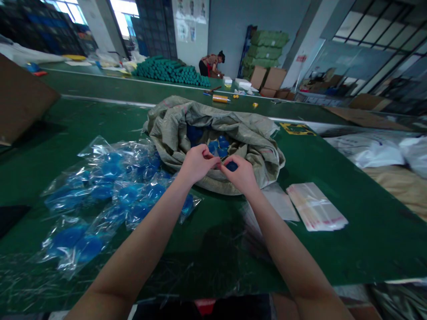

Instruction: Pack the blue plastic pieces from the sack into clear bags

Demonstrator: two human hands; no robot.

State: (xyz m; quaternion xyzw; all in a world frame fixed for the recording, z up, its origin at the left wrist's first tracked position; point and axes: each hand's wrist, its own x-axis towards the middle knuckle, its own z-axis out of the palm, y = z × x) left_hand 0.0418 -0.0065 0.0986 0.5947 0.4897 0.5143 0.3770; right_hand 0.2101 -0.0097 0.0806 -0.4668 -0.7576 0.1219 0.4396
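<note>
My left hand (196, 163) and my right hand (240, 172) meet at their fingertips over the near lip of a grey-green woven sack (171, 129). Both are closed in a pinch. A dark blue round piece (231, 166) shows inside the curl of my right hand. What my left fingertips pinch is too small to make out. Inside the sack's rolled-down mouth lie more blue pieces (223, 142). Left of the sack spreads a heap of clear bags with blue round pieces (111, 166) in them, partly behind my left forearm.
A stack of flat clear bags (316, 206) lies on the green table (373, 240) to the right, beside loose bags (278, 200). Beyond the sack are a tape roll (220, 98) and a pile of green rods (170, 71). A cardboard box (23, 100) stands left. Another person (211, 66) bends over at the back.
</note>
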